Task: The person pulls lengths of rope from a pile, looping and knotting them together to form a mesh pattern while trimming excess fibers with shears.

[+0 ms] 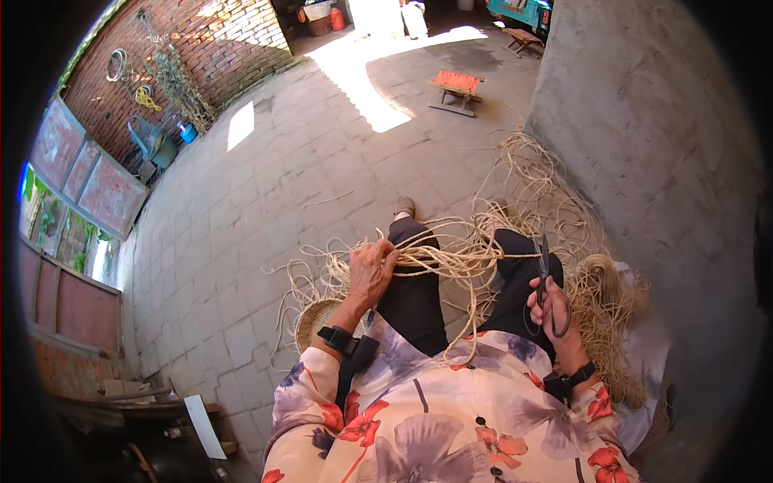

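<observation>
My left hand is closed around a bundle of pale straw cord that lies across my thighs. Loose ends of the cord spread out to the left of that hand. In my right hand is a pair of dark scissors, blades pointing up and away from me above my right knee. A strand of cord reaches toward the blades; whether it lies between them I cannot tell. By my left forearm shows part of a round woven straw piece.
A large heap of cord lies at my right on white cloth, beside a grey wall. Ahead on the paved floor stands a folding stool with a red woven seat. A metal gate is at the left.
</observation>
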Tool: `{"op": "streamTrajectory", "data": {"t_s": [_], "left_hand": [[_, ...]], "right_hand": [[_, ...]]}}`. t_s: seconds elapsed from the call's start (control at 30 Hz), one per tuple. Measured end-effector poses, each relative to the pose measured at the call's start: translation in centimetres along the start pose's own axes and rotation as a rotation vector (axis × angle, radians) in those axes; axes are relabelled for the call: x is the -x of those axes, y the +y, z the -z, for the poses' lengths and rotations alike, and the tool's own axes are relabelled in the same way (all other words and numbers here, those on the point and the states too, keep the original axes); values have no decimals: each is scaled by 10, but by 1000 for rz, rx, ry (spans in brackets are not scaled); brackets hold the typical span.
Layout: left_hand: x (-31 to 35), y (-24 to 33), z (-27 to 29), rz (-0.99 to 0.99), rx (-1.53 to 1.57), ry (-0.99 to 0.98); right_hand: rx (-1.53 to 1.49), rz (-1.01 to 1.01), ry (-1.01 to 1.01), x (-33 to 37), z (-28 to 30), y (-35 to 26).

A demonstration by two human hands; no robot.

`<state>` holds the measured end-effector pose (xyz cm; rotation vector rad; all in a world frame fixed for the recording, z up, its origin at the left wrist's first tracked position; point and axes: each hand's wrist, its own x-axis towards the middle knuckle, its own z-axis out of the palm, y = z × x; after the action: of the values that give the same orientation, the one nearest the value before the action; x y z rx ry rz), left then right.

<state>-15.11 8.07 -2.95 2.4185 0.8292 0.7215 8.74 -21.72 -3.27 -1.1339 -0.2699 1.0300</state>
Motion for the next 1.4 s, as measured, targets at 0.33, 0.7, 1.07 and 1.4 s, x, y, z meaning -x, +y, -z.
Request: {"op": "streamTrajectory", "data": {"t_s": [0.33,0.7,1.07,1.4], "left_hand": [[-3,2,13,-193,9,105],[-5,9,-1,-267,0,-18],[-16,15,-3,-206,-103,-128],[-25,21,-7,-179,-134,-196]], "right_hand": [[-32,0,4,-1,2,2],[-42,-3,8,-1,1,3],[-59,-6,10,-1,3,4],[-21,23,29,6,-13,-2]]}}
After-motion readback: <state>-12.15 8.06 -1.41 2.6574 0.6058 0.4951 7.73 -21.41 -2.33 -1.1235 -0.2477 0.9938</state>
